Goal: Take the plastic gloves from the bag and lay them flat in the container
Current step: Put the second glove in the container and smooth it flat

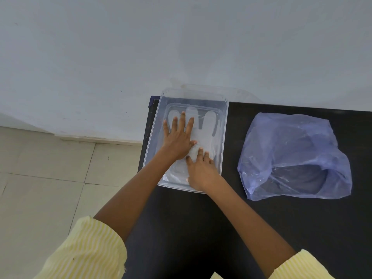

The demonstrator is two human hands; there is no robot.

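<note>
Both my hands pressing a glove flat in the container.

My left hand (178, 137) lies spread on the glove (203, 137), my right hand (201, 170) flat-fingered at its cuff; lifting off, the thin film could cling and crumple in the container (225, 125). The bag (291, 150) lies open on the desk (261, 218), light enough to slide.

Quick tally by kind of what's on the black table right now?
Clear rectangular plastic container: 1
Translucent plastic glove, pressed flat inside the container under both hands: 1 visible
Blue-tinted thin plastic bag: 1
Total: 3
</note>
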